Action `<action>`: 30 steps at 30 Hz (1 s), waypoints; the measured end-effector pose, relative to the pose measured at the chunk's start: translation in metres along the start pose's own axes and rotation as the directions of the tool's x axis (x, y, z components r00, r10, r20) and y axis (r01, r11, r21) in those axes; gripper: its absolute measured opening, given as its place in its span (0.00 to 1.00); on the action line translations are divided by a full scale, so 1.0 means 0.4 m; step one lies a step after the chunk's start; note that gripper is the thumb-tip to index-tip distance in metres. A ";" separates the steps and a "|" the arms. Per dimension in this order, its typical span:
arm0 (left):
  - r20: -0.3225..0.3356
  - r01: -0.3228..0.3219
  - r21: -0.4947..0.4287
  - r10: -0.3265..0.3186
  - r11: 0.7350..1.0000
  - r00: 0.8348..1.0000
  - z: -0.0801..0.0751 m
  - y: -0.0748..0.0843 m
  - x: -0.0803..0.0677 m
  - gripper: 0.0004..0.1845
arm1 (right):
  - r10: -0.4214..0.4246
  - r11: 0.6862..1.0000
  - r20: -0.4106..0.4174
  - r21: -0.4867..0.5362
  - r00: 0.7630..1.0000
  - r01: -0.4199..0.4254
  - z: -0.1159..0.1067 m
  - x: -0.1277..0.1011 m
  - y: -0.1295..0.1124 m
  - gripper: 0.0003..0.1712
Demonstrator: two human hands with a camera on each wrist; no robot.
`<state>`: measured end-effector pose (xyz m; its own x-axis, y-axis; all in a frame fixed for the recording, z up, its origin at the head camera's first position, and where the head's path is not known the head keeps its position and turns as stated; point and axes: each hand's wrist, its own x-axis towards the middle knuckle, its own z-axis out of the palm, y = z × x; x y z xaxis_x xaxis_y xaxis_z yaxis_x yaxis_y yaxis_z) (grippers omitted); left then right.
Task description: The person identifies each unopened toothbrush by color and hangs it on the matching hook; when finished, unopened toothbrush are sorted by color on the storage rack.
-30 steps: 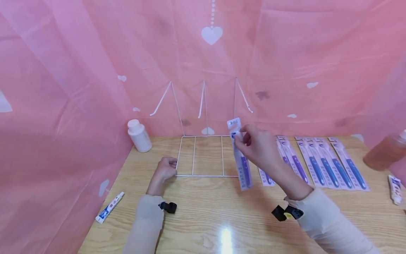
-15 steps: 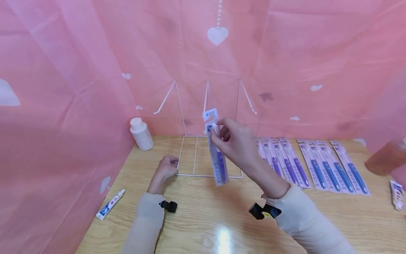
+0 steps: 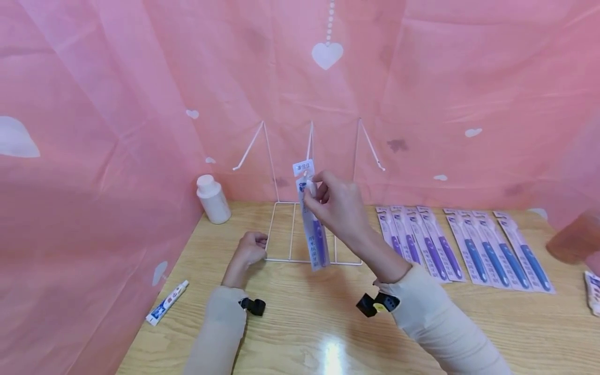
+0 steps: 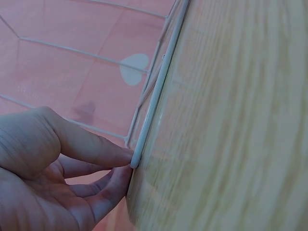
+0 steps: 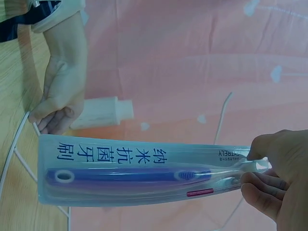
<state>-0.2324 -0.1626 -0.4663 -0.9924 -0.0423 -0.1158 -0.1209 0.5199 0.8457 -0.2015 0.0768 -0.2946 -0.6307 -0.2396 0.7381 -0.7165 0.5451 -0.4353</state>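
Far left: toothpaste tube (image 3: 167, 303) flat on table (image 3: 286, 338); next, upright white bottle (image 3: 213, 200), contents hidden. Left hand (image 3: 248, 248) pinches near left corner of wire rack (image 3: 281, 260). Toothbrush pack (image 3: 311, 224), purple-handled brush inside, held above rack base, left of right hand (image 3: 341, 205), which pinches it near the top. Long axis near upright, top leaning left, covering middle hook's (image 3: 310, 138) tip; contact unclear. Right hand nearer that hook. Farther right: purple packs (image 3: 428, 247), blue packs (image 3: 490, 252), amber bottle (image 3: 574, 237), contents uncertain.
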 end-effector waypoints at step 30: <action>-0.026 -0.012 0.001 0.012 1.000 1.000 0.002 -0.005 0.007 0.31 | 0.326 0.937 0.080 -0.163 0.942 -0.310 0.088 0.178 0.121 0.11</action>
<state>-0.2349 -0.1629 -0.4688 -0.9941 -0.0584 -0.0916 -0.1086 0.5210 0.8466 -0.2917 0.0577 -0.2811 -0.8515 -0.1122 0.5122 -0.4269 0.7157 -0.5528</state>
